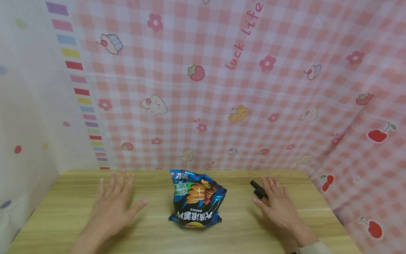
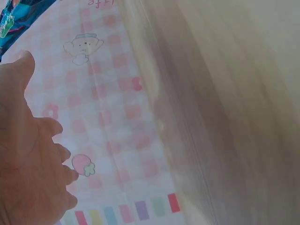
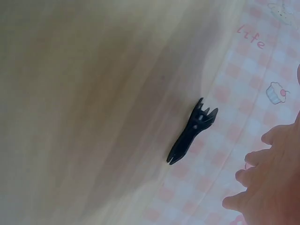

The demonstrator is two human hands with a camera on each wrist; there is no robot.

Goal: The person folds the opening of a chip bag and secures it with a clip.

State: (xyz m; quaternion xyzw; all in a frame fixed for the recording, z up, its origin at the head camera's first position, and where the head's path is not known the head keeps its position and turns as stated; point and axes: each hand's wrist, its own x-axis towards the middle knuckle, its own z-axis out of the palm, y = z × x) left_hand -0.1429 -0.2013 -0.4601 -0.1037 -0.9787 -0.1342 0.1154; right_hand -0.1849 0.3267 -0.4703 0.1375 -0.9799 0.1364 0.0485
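A blue-and-black bag of potato chips (image 1: 199, 203) stands between the hands, its printing upside down in the head view. To its left my left hand (image 1: 113, 206) is held palm down with fingers spread, nothing in its grasp; the thumb points toward the bag. On the other side, my right hand (image 1: 280, 206) has its fingers extended and also holds nothing. Just beside its thumb and index finger lies a small black tool (image 1: 259, 190), partly hidden by the hand. The right wrist view shows this black tool (image 3: 187, 133) whole, slim with a forked, pronged end.
The wooden table (image 1: 152, 240) meets a pink checked cloth (image 1: 215, 91) hanging behind it. More printed cloth (image 1: 364, 169) hangs along the right side, and a white dotted cloth (image 1: 28, 106) along the left.
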